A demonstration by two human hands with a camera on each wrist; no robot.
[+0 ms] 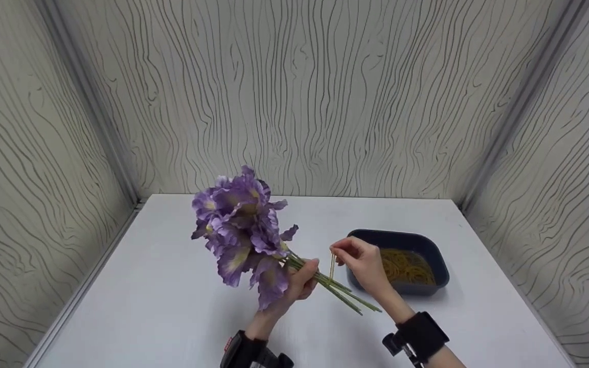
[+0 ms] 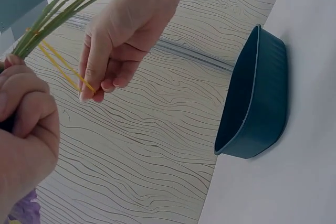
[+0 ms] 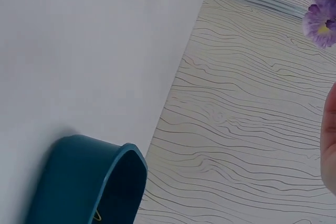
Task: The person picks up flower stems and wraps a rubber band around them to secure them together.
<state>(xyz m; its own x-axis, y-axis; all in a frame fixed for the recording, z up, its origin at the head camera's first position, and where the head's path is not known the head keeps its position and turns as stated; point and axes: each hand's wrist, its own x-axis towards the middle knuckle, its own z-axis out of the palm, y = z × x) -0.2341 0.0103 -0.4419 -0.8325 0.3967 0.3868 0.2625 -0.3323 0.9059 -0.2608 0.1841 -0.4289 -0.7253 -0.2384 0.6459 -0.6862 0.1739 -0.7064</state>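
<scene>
My left hand [image 1: 299, 281] grips a bunch of purple flowers [image 1: 238, 220] by its green stems [image 1: 343, 294], heads to the upper left and stem ends to the lower right. A yellow rubber band [image 2: 63, 66] loops around the stems just beyond that fist. The thumb and fingers of my right hand [image 1: 363, 263] pinch the band's other end and stretch it away from the stems. In the right wrist view only part of the right hand [image 3: 329, 140] and a few petals [image 3: 320, 24] show at the edge.
A dark blue bin [image 1: 440, 266] with many yellow rubber bands [image 1: 407, 268] inside stands on the white table [image 1: 161, 286], just behind and right of my right hand. Wood-grain patterned panels [image 1: 294, 102] enclose the table at the back and sides.
</scene>
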